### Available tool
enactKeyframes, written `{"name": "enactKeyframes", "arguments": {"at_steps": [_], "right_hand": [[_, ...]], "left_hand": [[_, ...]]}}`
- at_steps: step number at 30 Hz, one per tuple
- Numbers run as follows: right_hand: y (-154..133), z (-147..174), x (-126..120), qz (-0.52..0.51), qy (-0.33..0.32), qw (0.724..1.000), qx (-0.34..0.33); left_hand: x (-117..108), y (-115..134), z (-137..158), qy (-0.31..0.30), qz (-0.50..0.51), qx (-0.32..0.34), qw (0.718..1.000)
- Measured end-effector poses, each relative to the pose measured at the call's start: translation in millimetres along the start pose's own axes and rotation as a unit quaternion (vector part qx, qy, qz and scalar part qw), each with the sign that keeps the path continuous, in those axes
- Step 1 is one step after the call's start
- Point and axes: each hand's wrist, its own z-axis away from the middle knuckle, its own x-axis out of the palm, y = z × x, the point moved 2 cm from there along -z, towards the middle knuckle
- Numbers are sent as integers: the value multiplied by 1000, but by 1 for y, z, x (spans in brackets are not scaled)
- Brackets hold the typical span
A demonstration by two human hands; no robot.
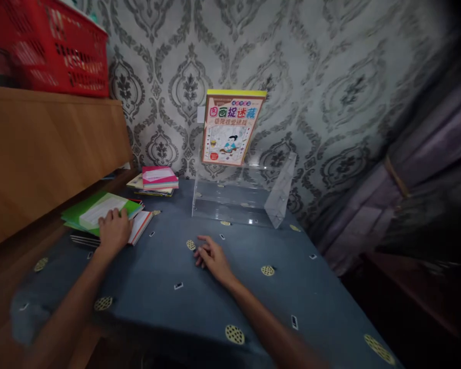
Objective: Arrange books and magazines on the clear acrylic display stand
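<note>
- Book (233, 128) upright in clear rack (282, 192), upper centre: one racked.
- Pink-topped stack (159, 178), green-topped stack (75, 212), frame left: both unracked.
- Left hand (116, 228) on green-topped stack; can't tell if gripping.
- Right hand (213, 259) loose, unladen, mid-frame.

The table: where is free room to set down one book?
The table is bare between the right hand, the rack and the right edge, and between the right hand and the white book. The left side is crowded: the left hand rests on the green book on one pile, with the pink book on another pile behind.
</note>
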Motion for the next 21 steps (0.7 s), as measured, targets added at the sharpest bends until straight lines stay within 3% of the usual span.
{"name": "enactKeyframes", "arguments": {"at_steps": [6, 14, 21], "right_hand": [[-5, 3, -2, 30, -21, 999, -9], [-9, 7, -3, 51, -27, 998, -18], [-12, 10, -4, -20, -33, 999, -1]], "left_hand": [[-4, 5, -3, -59, -31, 5, 998], [-17, 20, 7, -67, -9, 15, 998], [-44, 53, 32, -127, -45, 52, 990]]}}
